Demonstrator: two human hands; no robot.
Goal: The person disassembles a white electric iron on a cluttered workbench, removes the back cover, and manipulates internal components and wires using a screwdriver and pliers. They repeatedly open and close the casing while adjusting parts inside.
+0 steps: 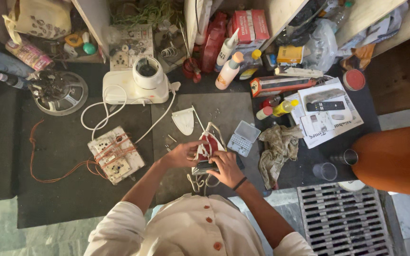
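Both hands sit on a red-and-white clothes iron (208,150), opened up, at the middle of the grey mat (186,185). Left hand (182,154) pinches the red shell's left edge, fingers closed on it. Right hand (225,167) curls round the dark base and presses it down.

Risk, as judged: loose white cord (196,181) under the wrists could snag and drag the iron; tiny screws (172,139) lying bare on the mat could scatter if brushed.

Detached white plastic cover (184,120), pointed and smooth, lies just beyond. Clear compartment box (244,137) to the right; crumpled cloth (278,150) past it.
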